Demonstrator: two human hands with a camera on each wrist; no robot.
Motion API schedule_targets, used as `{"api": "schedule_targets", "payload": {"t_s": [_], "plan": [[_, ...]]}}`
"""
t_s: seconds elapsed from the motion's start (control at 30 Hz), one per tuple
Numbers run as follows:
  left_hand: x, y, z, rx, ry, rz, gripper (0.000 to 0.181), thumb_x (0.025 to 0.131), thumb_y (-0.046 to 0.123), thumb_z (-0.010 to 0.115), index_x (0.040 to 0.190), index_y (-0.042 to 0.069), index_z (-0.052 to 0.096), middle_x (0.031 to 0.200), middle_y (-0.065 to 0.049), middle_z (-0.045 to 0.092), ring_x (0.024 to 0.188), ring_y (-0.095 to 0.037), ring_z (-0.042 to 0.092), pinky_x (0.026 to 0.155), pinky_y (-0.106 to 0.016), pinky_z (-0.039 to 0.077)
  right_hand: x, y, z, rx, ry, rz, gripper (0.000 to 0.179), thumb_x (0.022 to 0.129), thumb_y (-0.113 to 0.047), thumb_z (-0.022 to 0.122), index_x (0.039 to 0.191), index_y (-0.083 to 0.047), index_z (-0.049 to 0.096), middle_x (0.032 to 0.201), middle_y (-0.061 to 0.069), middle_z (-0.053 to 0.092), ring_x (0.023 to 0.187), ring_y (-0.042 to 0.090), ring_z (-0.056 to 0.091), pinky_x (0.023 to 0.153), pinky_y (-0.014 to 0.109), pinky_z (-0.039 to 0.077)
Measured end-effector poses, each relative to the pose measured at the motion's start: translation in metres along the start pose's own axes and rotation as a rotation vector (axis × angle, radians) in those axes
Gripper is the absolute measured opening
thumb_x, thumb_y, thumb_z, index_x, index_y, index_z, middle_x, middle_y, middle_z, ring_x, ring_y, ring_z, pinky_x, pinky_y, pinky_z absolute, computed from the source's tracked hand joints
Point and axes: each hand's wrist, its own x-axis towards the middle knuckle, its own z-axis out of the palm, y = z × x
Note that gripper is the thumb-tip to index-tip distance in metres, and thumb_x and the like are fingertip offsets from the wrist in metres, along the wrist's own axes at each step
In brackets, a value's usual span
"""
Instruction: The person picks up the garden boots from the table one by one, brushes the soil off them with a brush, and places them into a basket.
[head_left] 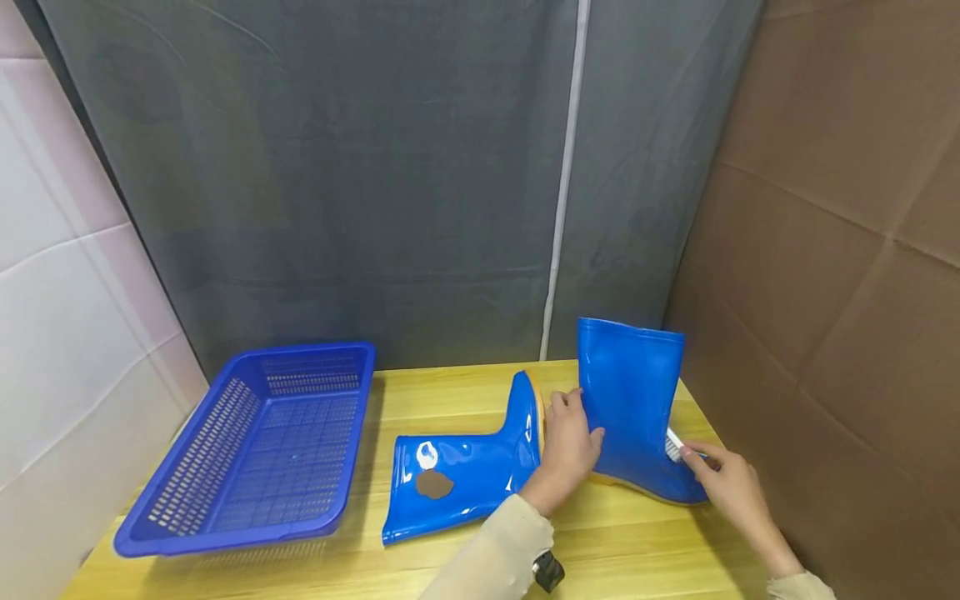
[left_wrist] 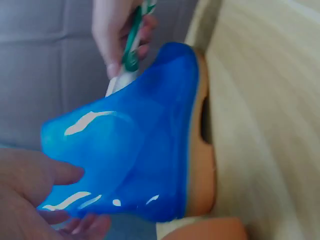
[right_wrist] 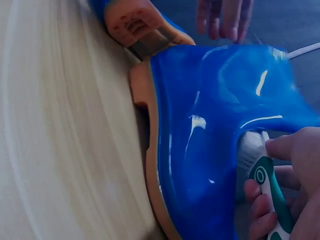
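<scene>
A blue rain boot with a tan sole stands upright on the table at the right. My left hand is at the back of its shaft, fingers loosely extended, thumb over the near side; firm contact cannot be made out. My right hand grips a scrub brush with a green and white handle. Its white bristles meet the boot's front where shaft and foot join. A second blue boot lies on its side left of my left hand, with a brown patch on its shaft.
A blue plastic basket with perforated walls sits at the left of the wooden table. Grey cloth hangs behind the table, and a brown cloth wall rises close by my right hand.
</scene>
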Motion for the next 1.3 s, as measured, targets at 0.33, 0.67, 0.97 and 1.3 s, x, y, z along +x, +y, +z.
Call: {"api": "schedule_targets", "payload": {"t_s": [0.33, 0.67, 0.97, 1.3], "plan": [[-0.014, 0.016, 0.027, 0.140, -0.154, 0.009, 0.066, 0.092, 0.051, 0.063, 0.137, 0.006, 0.047, 0.128, -0.012, 0.056, 0.112, -0.024, 0.064, 0.090, -0.039, 0.060, -0.007, -0.003, 0.010, 0.079, -0.002, 0.010, 0.046, 0.098, -0.043, 0.058, 0.126, -0.008, 0.068, 0.084, 0.006, 0.070, 0.071, 0.003, 0.059, 0.062, 0.021, 0.048], [-0.016, 0.025, 0.030, 0.259, -0.049, -0.005, 0.071, 0.089, 0.064, 0.057, 0.131, 0.007, 0.052, 0.109, -0.009, 0.063, 0.089, -0.022, 0.071, 0.078, -0.037, 0.063, -0.014, -0.010, 0.011, 0.137, 0.062, -0.088, 0.033, 0.094, -0.035, 0.066, 0.117, -0.012, 0.073, 0.078, 0.002, 0.065, 0.064, 0.000, 0.050, 0.057, 0.020, 0.045], [-0.017, 0.036, 0.036, 0.437, -0.011, 0.096, 0.040, 0.099, 0.052, 0.051, 0.116, 0.017, 0.056, 0.094, -0.003, 0.067, 0.071, -0.016, 0.068, 0.065, -0.029, 0.061, -0.019, -0.012, 0.015, 0.177, 0.072, -0.129, 0.029, 0.093, -0.031, 0.069, 0.115, -0.013, 0.074, 0.075, -0.001, 0.065, 0.062, 0.001, 0.050, 0.055, 0.021, 0.043], [-0.013, 0.034, 0.032, 0.352, 0.059, 0.123, 0.015, 0.099, 0.028, 0.055, 0.094, 0.014, 0.057, 0.067, 0.001, 0.058, 0.054, -0.012, 0.057, 0.047, -0.021, 0.046, -0.012, -0.014, 0.010, 0.098, 0.079, -0.081, 0.035, 0.093, -0.036, 0.068, 0.118, -0.012, 0.073, 0.076, 0.003, 0.066, 0.060, 0.001, 0.049, 0.053, 0.022, 0.042]]}}
